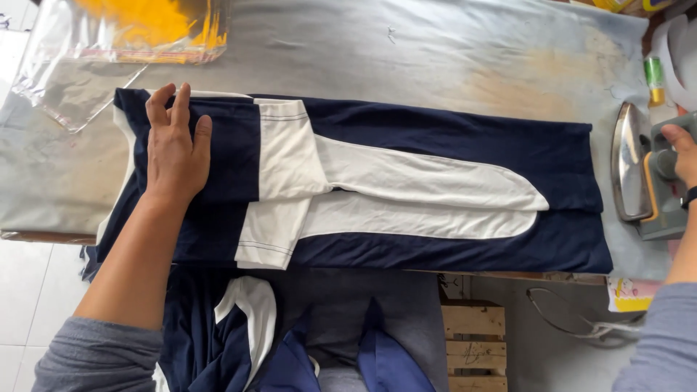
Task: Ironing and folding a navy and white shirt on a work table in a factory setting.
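A navy and white garment (435,189) lies folded lengthwise across the grey padded ironing table (406,58). My left hand (174,149) presses flat on its left end, fingers together, palm down on the navy cloth. My right hand (681,152) grips the handle of a grey clothes iron (642,174), which stands tipped on its side on the table, just past the garment's right end, its metal soleplate facing left.
A clear plastic bag with yellow cloth (138,29) lies at the back left. More navy and white garments (232,334) hang below the table's near edge. A wooden crate (473,341) and the iron's cord (573,319) sit below. A small green bottle (655,80) stands at the far right.
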